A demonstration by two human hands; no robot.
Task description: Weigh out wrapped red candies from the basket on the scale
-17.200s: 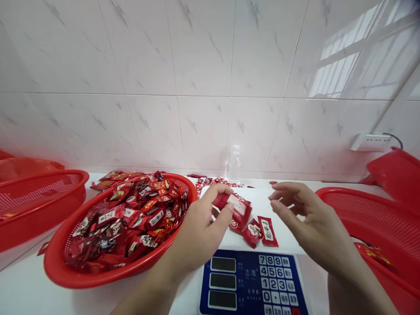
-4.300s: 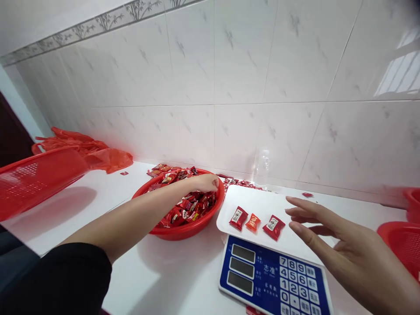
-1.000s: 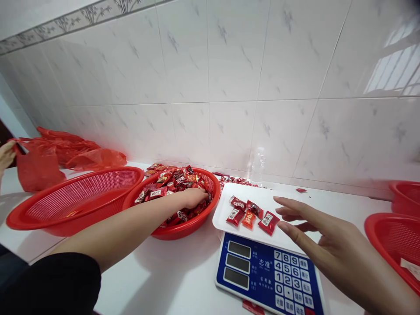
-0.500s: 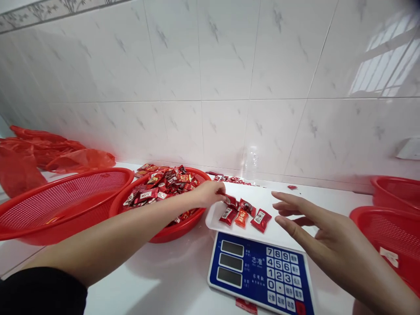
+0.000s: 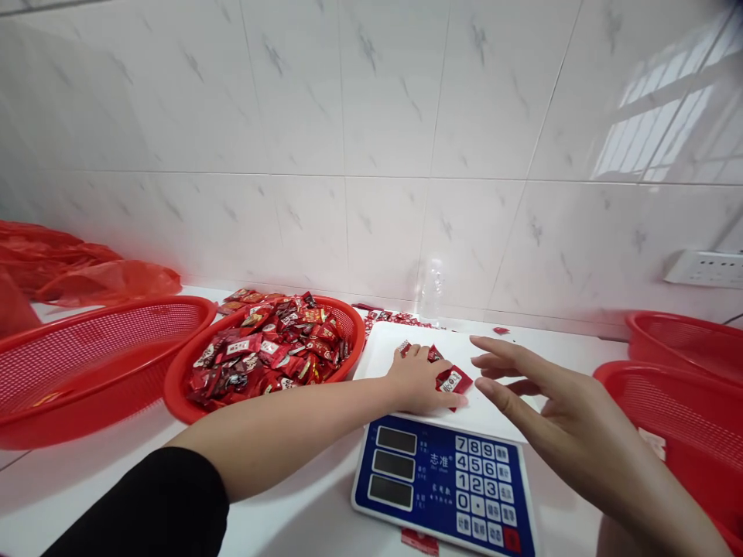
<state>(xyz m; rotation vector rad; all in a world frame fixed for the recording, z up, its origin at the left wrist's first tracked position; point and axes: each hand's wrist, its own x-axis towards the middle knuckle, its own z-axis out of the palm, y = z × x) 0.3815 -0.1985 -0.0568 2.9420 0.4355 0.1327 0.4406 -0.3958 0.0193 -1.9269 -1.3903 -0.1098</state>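
Observation:
My left hand [image 5: 419, 381] lies over small red wrapped snack packets [image 5: 453, 382] on the white tray [image 5: 388, 337] of a digital scale. Its fingers are spread and touch the packets, partly hiding them; whether any is gripped underneath is hidden. To the right, my right hand [image 5: 539, 394] hovers by the tray's edge, fingers apart and holding nothing. Below the tray sits the scale's blue keypad panel [image 5: 438, 483], its displays dark. A red basket [image 5: 174, 391] heaped with similar packets [image 5: 272, 348] stands left of the scale, behind my left forearm.
Another red basket [image 5: 75, 418] stands at far left, with red plastic bags [image 5: 110, 280] behind it. More red baskets [image 5: 627, 379] are at right. Loose packets [image 5: 400, 317] lie along the tiled wall, and a red wrapper [image 5: 420, 540] shows under the scale. A socket [image 5: 705, 268] is on the wall.
My left hand has moved right, from the tray's left edge onto the packets, and its fingers have spread. My right hand stays beside the tray. The view has shifted slightly right.

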